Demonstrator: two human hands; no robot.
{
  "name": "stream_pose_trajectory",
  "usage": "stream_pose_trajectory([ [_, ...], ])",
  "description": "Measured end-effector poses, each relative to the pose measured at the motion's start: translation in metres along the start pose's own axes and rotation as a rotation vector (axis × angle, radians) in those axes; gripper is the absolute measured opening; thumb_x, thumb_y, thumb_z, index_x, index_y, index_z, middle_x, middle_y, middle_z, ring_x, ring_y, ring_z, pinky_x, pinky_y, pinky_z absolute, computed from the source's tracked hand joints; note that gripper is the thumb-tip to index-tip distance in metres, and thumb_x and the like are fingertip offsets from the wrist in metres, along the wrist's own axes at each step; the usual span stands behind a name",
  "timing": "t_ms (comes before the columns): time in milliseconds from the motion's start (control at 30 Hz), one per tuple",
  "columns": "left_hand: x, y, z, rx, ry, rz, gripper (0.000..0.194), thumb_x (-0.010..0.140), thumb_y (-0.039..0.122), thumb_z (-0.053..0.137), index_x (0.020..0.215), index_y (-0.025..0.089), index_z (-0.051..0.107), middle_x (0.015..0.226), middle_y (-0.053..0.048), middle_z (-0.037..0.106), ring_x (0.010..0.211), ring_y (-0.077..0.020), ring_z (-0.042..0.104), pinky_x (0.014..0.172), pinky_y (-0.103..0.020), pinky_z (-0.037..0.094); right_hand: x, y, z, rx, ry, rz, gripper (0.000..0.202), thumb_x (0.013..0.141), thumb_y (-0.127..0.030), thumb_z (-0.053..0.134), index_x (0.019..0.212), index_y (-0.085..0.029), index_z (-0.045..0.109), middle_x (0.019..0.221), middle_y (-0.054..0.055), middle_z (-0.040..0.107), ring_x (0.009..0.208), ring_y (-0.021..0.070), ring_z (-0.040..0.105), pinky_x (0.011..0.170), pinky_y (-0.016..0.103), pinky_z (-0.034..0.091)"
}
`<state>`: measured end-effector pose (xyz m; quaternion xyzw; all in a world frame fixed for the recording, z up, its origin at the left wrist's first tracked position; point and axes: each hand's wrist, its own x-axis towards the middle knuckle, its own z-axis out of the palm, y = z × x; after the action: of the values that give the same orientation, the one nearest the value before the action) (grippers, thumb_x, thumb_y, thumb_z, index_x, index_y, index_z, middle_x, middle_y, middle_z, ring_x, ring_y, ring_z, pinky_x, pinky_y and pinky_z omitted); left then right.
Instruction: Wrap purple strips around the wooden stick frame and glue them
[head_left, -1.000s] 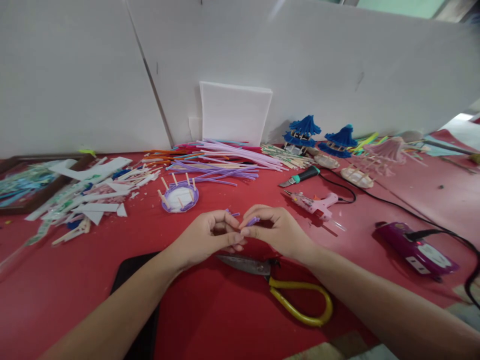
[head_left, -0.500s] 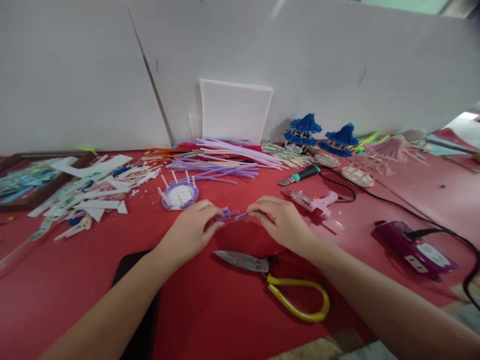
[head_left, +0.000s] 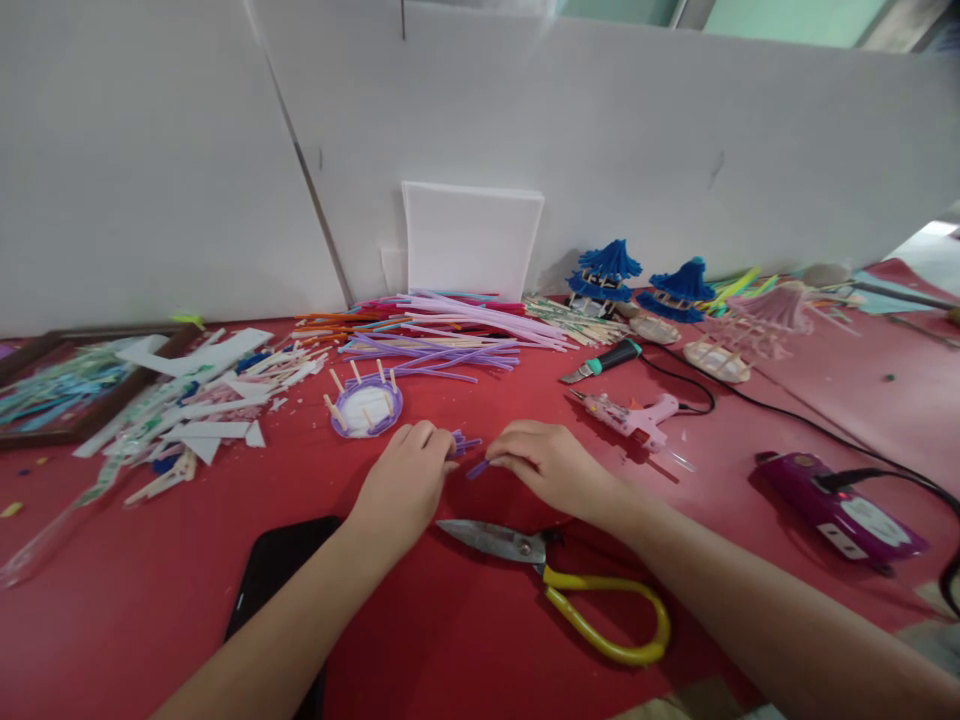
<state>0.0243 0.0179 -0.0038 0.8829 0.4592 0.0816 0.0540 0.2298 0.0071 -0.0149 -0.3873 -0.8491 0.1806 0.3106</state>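
Observation:
Short purple sticks poke out from the fingertips of my left hand, which is closed round them. My right hand pinches another short purple piece, its end pointing left and down. A small gap separates the two hands. Just below them lie scissors with yellow handles, their blades pointing left. Beyond my left hand sits a round purple-edged base with several short wooden posts standing on it.
Long purple sticks lie before white sheets. Right are a green-black cutter, pink glue gun, purple power block and blue roofed models. Left are scraps and a framed tray; a black phone lies under my left forearm.
The view has tilted up slightly. My left fingers have closed further over the purple sticks, and the piece in my right hand now slants more downward.

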Motion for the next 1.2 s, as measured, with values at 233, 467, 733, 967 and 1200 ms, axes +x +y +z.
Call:
stream_pose_trajectory([
  [233,0.001,-0.003,0.002,-0.109,-0.050,-0.034,0.021,0.091,0.019,0.040,0.093,0.013,0.060,0.090,-0.011,0.064,0.084,-0.0238,0.055,0.077,-0.037,0.041,0.000,0.001,0.002,-0.010,-0.017,0.013,0.017,0.087,-0.009,0.052,0.087,-0.017,0.067,0.085,0.006,0.069,0.079,0.0164,0.062,0.074,0.027,0.049],
  [467,-0.001,0.003,-0.002,-0.319,0.015,-0.105,0.021,0.088,0.015,0.040,0.088,0.015,0.060,0.090,-0.010,0.064,0.085,-0.0219,0.057,0.078,-0.035,0.043,0.002,0.000,0.002,0.020,0.003,-0.022,0.020,0.088,-0.011,0.049,0.088,-0.018,0.067,0.085,0.006,0.069,0.080,0.0166,0.062,0.075,0.029,0.050],
  [733,0.001,0.011,-0.007,-1.008,-0.128,-0.203,0.018,0.082,0.034,0.055,0.077,0.017,0.059,0.073,-0.003,0.064,0.067,-0.0155,0.058,0.063,-0.026,0.043,-0.001,-0.010,-0.004,0.035,0.000,-0.121,0.024,0.086,-0.009,0.045,0.091,-0.019,0.066,0.085,0.007,0.069,0.081,0.0171,0.061,0.075,0.029,0.050],
  [967,0.000,0.011,-0.005,-1.363,-0.336,-0.401,0.024,0.065,0.035,0.075,0.075,0.013,0.067,0.069,-0.004,0.069,0.060,-0.0132,0.061,0.060,-0.025,0.046,0.001,-0.018,-0.006,0.286,0.017,0.116,0.009,0.081,-0.014,0.058,0.082,-0.018,0.066,0.082,0.005,0.069,0.075,0.0146,0.061,0.068,0.026,0.048],
  [1200,0.000,0.011,-0.005,-1.445,-0.355,-0.375,0.027,0.066,0.038,0.075,0.076,0.014,0.070,0.070,-0.003,0.068,0.062,-0.0113,0.062,0.060,-0.023,0.049,0.003,-0.023,0.003,0.939,0.088,0.549,0.028,0.067,-0.029,0.075,0.090,-0.016,0.064,0.068,-0.002,0.065,0.060,0.0104,0.060,0.060,0.023,0.050],
])
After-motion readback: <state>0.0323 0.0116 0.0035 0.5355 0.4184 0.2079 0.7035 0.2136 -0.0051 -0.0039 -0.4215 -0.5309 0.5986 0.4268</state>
